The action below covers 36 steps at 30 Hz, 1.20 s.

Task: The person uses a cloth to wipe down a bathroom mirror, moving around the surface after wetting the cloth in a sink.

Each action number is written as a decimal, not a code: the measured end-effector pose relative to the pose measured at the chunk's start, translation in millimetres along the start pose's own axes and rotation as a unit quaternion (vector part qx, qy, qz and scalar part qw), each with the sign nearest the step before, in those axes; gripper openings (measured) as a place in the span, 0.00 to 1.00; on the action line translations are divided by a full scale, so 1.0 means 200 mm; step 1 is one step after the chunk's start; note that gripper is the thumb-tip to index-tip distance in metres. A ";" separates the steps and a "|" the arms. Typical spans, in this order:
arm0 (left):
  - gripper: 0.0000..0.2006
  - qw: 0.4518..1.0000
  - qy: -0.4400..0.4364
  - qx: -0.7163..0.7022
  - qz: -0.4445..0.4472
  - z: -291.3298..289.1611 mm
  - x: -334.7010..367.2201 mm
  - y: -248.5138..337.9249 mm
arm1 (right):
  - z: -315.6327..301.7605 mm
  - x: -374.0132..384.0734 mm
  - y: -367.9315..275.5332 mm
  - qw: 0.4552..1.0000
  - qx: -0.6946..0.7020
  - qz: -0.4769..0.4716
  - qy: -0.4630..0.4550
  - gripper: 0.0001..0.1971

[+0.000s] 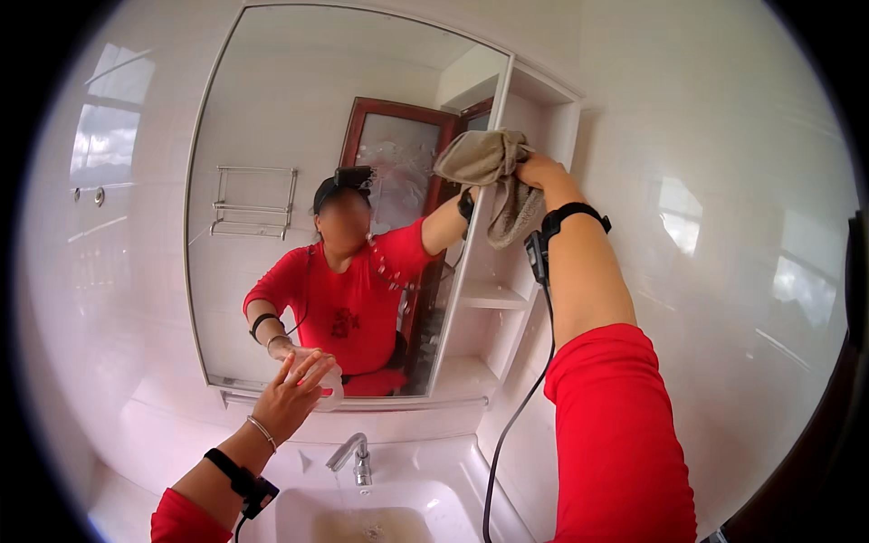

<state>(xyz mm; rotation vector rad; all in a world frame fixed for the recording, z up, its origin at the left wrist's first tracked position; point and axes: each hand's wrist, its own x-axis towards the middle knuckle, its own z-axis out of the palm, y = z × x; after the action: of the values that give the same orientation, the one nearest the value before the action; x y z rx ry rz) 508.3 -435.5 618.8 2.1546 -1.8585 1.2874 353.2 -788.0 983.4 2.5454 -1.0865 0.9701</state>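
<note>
High at the mirror's right edge, my right hand (543,170) is closed round a bunched grey-brown cloth (489,163). Part of the cloth lies against the glass and a loop hangs down beside the open shelves. Low in front of the mirror (258,118), my left hand (297,387) has its fingers curved over a translucent plastic container (331,389); the hand hides much of it, so its exact shape is unclear. Wet streaks and drops show on the glass near the cloth. My reflection in a red top stands in the mirror.
Below the mirror is a white washbasin (444,498) with cloudy water in it and a chrome tap (360,457) at its back. Open shelves (493,294) run along the mirror's right side. A black cable (507,425) hangs from my right wrist device.
</note>
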 end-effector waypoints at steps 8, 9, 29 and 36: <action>0.05 1.000 -0.010 -0.009 -0.019 0.02 -0.01 -0.01 | -0.09 -0.28 -0.09 0.975 -0.169 -0.007 0.141 0.16; 0.06 1.000 0.007 -0.010 -0.021 0.04 -0.02 -0.01 | -0.08 -0.35 -0.07 0.965 -0.193 -0.044 0.174 0.13; 0.07 1.000 -0.018 -0.002 -0.015 -0.02 -0.03 0.01 | 0.53 -0.56 -0.06 0.967 -0.102 -0.216 -0.088 0.25; 0.07 1.000 -0.011 -0.015 -0.019 -0.03 0.00 0.01 | 0.59 -0.48 -0.02 0.968 -0.191 -0.121 -0.107 0.19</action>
<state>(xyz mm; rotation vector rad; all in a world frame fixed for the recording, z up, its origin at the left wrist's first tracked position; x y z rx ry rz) 502.7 -433.6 621.5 2.1876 -1.8237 1.2246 363.9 -780.8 831.3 2.4191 -0.8802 0.3871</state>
